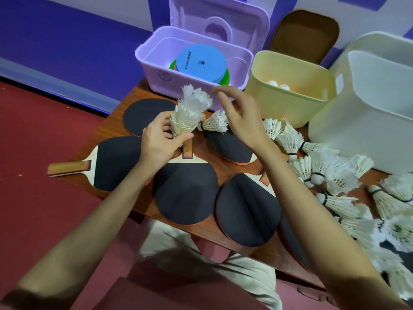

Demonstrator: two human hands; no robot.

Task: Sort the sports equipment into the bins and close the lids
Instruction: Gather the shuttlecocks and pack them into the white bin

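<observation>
Head view. Nearest: paddles (186, 191), black faces up, laid across the table (107, 130).
Step in hand: nesting shuttlecocks; advisable to seat each cork-first and straight so feathers stay uncrushed.
Left hand (158, 139): fingers curled around the shuttlecock stack (190, 110), held above the paddles.
Right hand (237, 115): fingers loosely spread, holding nothing, over a loose shuttlecock (214, 124).
White bin (335, 135): unlidded, far right.

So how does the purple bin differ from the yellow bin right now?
The purple bin is low and wide and holds flat coloured discs; the yellow bin is taller and holds white balls. The purple lid matches its bin, while the lid behind the yellow bin is brown. Both stand open.
</observation>
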